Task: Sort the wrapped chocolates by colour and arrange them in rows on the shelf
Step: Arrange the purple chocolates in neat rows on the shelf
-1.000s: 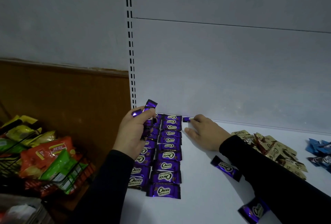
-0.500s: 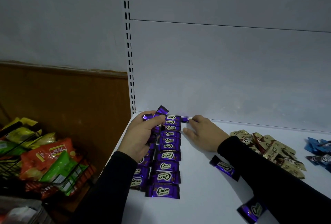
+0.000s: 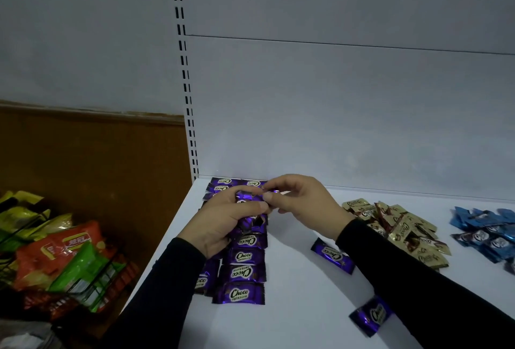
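The left hand [image 3: 220, 221] grips a bunch of purple chocolates [image 3: 248, 209] above the purple rows [image 3: 245, 267] at the shelf's [image 3: 292, 307] left end. The right hand [image 3: 301, 200] pinches one piece at the top of that bunch, apparently drawing it out. So the purple sorting is in hand. Next, that piece likely needs laying flat beside the far end of the rows. Two loose purples [image 3: 333, 255] lie near; gold [image 3: 401, 234] and blue [image 3: 485, 231] piles wait to the right.
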The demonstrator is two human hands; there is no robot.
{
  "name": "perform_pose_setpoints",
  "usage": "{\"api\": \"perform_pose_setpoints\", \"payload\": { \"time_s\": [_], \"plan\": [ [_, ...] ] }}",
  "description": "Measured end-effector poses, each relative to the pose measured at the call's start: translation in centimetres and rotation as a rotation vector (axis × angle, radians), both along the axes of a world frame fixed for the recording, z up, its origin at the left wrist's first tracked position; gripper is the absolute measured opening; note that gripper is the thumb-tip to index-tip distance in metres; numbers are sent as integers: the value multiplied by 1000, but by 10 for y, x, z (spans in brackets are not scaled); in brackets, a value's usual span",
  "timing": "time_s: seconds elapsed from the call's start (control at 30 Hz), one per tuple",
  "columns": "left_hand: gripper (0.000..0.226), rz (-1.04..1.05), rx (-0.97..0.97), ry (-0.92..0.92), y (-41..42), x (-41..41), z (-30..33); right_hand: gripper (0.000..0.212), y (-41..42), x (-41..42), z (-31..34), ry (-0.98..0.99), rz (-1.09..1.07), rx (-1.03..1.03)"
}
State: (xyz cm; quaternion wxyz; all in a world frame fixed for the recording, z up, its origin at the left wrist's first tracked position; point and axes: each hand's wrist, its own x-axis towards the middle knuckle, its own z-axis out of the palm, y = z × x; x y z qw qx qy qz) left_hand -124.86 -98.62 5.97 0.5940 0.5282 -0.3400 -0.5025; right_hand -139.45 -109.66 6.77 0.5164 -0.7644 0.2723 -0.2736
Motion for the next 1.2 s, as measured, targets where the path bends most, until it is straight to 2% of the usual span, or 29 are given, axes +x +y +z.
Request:
{"api": "perform_pose_setpoints", "payload": {
  "time_s": [0.13,0.3,0.37,0.43,0.5,0.63,0.7,0.87,1.0,1.2],
  "plan": [
    [34,22,-5,-6,-2,0,-2,16,-2,-9,-1,-17,11,98],
    [25,144,5,53,-4,1,2,14,-18,-15,0,-67,-102,129],
    [15,233,6,76,-5,4,3,16,-27,-18,-7,57,-168,-52],
    [8,299,6,115,-5,6,3,21,-36,-20,-16,302,-212,-413],
    [7,327,8,130,-5,7,3,24,-42,-20,-24,468,-170,-656],
    [11,320,11,152,-4,6,4,27,-49,-19,-34,587,-82,-784],
    [13,324,14,157,-4,6,5,31,-49,-21,-36,607,-28,-819],
    [12,324,18,162,-4,4,7,23,-43,-25,-36,583,-22,-863],
    [11,327,31,158,-2,4,7,43,-35,-21,-38,672,30,-819],
    [14,329,41,159,-3,6,6,36,-36,-10,-35,695,39,-767]
  ]
}}
